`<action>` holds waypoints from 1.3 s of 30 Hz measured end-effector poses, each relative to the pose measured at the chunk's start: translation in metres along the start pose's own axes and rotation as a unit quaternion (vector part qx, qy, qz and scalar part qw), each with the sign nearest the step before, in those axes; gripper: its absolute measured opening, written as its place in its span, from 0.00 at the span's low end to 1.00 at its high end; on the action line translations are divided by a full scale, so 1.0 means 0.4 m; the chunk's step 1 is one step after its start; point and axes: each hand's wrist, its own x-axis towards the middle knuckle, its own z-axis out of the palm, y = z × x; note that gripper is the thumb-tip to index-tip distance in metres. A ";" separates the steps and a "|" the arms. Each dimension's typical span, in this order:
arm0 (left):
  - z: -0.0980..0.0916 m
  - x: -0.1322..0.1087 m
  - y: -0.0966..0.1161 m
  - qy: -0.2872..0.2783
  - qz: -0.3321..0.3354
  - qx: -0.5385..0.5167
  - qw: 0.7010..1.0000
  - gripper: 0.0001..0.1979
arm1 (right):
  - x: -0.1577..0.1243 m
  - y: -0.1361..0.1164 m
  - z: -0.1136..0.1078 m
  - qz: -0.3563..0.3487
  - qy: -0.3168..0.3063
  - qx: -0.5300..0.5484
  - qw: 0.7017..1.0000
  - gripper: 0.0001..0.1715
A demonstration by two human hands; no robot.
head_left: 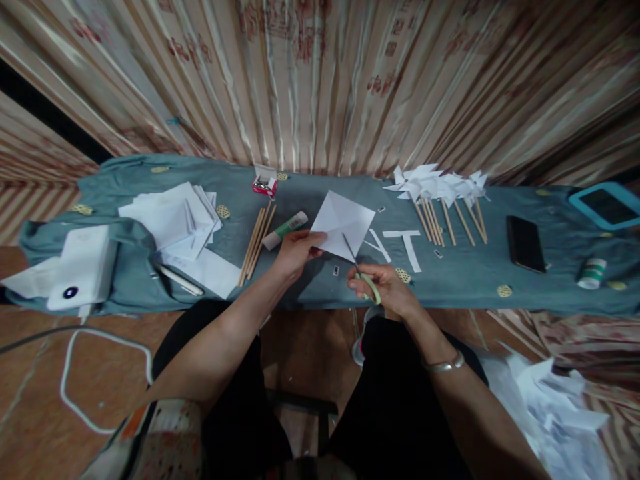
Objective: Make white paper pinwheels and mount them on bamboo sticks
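1. Striped curtain (pixel 320 80) hangs behind a desk (pixel 465 283) covered in teal cloth; the desk's right end is cut off by the frame.
2. Hard to make out: the scissor (pixel 367 285) handles are mostly buried in my right hand (pixel 387 293), and I see only a green loop and thin blades. What is in the red box (pixel 264 181) is too small to tell.
3. My left hand (pixel 295 253) reaches forward with the arm bent, pinching the near left edge of a white paper square (pixel 345 220) between thumb and fingers, just above the desk's middle.
4. My right hand is curled tight around the scissors, wrist bent with a bangle (pixel 443 365) on it. The blade tips meet the paper's lower edge.
5. Counts: one glue stick (pixel 285 230), one phone (pixel 525 243), one paper pile (pixel 173 220), and three paper strips (pixel 400 247).
6. Loose sticks (pixel 257 243) lie bunched, and the pinwheels (pixel 440 183) overlap, so I cannot count either exactly.
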 end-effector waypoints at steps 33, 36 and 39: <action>0.002 0.001 -0.001 0.008 -0.001 0.002 1.000 0.06 | 0.003 0.003 0.000 -0.008 -0.004 -0.015 1.000 0.27; 0.001 0.001 -0.002 0.005 0.000 0.006 1.000 0.06 | 0.003 0.002 0.000 -0.004 -0.006 -0.011 1.000 0.27; -0.001 0.002 -0.003 0.000 0.000 0.011 1.000 0.07 | 0.002 0.001 0.000 -0.002 -0.006 -0.010 1.000 0.27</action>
